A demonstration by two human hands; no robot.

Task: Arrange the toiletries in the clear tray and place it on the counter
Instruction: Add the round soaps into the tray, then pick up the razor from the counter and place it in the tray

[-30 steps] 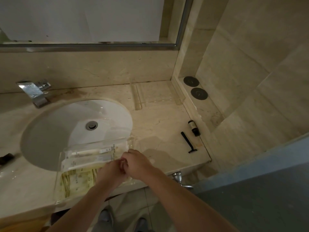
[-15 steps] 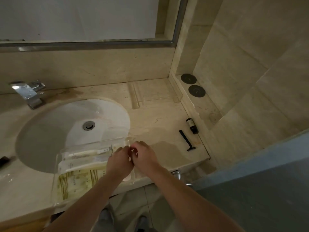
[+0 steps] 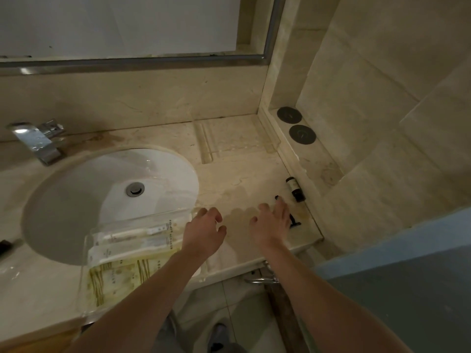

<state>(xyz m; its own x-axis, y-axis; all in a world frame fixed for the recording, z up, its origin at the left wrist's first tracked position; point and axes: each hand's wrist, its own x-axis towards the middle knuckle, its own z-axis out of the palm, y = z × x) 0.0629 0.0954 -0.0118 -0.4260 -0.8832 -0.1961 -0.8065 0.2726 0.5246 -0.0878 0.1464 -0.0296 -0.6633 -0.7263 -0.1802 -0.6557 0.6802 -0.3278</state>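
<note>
Dim, yellowish light; glare glints off the sink, edges bend wide-angle, fine detail stays soft.

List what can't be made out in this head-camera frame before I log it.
- Black razor: its middle is hidden under the right hand; contact cannot be told.
- Printing on the sachets in the clear tray: too small to read.
- Small dark bottle: label too small and dim.
- Dark object on the counter: cut off by the left frame edge.
- Tray's right end: covered by the left hand and forearm.
</note>
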